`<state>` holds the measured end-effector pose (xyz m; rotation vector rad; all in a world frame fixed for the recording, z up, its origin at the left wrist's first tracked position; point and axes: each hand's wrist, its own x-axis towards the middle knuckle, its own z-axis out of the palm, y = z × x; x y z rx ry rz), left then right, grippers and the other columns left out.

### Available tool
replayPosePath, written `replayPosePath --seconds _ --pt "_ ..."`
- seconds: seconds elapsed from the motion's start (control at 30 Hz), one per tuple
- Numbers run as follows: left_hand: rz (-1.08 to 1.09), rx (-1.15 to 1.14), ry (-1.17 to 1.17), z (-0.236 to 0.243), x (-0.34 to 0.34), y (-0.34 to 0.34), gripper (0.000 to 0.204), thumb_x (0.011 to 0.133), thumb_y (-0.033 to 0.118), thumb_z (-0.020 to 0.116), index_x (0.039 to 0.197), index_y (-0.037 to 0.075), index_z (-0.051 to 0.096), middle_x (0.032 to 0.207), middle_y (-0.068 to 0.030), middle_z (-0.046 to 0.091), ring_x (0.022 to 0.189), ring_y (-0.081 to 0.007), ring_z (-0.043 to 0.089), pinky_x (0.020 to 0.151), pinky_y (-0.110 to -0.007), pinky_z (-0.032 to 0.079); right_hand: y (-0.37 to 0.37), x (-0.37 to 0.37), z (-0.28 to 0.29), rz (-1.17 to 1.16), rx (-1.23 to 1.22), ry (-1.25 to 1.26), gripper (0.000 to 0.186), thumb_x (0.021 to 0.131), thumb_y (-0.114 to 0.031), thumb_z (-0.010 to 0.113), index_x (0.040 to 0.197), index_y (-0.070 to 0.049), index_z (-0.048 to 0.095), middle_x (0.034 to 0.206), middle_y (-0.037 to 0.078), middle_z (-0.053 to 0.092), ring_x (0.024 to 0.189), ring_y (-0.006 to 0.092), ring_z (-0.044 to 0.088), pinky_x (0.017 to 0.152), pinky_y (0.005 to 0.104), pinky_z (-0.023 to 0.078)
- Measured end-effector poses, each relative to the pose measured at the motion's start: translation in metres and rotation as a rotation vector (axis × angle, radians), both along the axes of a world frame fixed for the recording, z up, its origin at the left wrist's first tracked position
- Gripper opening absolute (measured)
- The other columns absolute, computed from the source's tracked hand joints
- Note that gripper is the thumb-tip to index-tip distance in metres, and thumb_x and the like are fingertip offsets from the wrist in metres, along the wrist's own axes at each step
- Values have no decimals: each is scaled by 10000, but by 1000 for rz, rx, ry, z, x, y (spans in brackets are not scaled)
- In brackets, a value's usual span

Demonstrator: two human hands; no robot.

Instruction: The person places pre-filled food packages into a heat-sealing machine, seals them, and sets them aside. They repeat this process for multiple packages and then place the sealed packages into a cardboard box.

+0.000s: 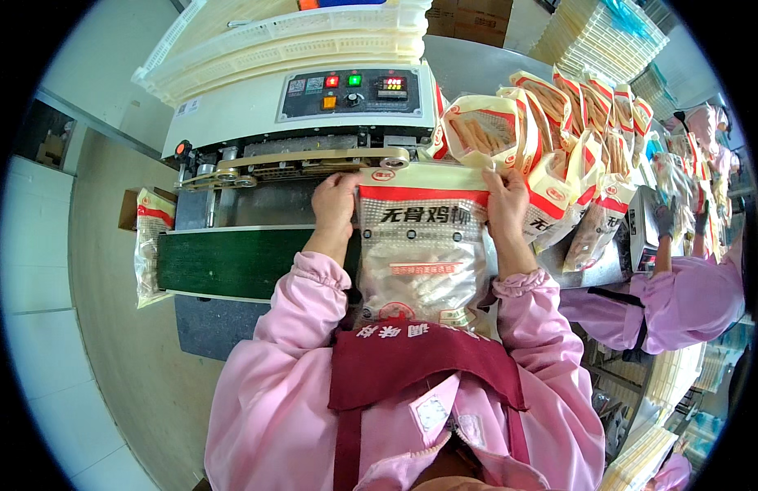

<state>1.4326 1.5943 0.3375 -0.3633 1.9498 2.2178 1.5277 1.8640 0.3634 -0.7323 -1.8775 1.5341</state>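
Note:
My left hand (335, 204) and right hand (505, 204) pinch the two top corners of a plastic bag (421, 254) with a red band, pale pieces inside. The bag hangs between them in front of my maroon apron (424, 360), its top edge just beside the right end of a band sealing machine (232, 123). The machine has a brass-coloured guide (297, 164), a button panel (350, 98) and a green conveyor belt (215, 262), left of the bag. Several open, filled bags (485, 127) stand packed on the metal table to the right.
Cream plastic trays (277, 45) rest on the machine. Another bag (150, 254) sits at the belt's left end by a cardboard box (129, 214). At right, a co-worker (674, 299) in pink has gloved hands (664, 221) among bags; stacked crates (604, 37) stand behind.

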Motion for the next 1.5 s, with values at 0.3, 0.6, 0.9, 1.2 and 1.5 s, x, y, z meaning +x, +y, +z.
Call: replayPosePath --seconds 0.3,0.6,0.9,1.2,1.5 --pt "1 -272 90 -13 -21 -58 298 814 252 733 991 12 730 910 -69 720 784 -135 628 709 -279 481 -35 -16 8 154 181 -151 323 864 -247 741 960 51 661 785 148 683 652 183 612 630 333 494" --pt "169 -166 56 44 -1 -197 314 891 230 700 1173 97 657 1021 -8 648 865 -103 557 744 -237 421 68 89 16 -400 531 206 195 855 -19 680 1038 -33 615 867 48 537 694 137 504 640 270 441" --pt "167 -129 148 124 19 -170 312 941 249 674 1184 59 633 915 32 608 787 -40 527 670 -180 417 261 61 2 -758 618 -599 407 845 -358 697 1168 -115 648 1169 131 611 1140 315 547 975 432 415" --pt "-65 -157 202 138 45 -81 233 948 175 655 1139 44 634 886 23 591 775 -54 515 644 -190 403 295 125 0 -741 414 19 182 913 -199 646 898 -20 672 822 131 687 768 240 649 746 351 499" --pt "-656 -138 246 175 62 57 255 915 164 664 1132 30 647 954 -13 643 832 -85 577 752 -223 451 129 203 180 -110 -27 821 269 1039 -157 488 1229 27 534 1134 84 633 1017 134 593 917 282 459"
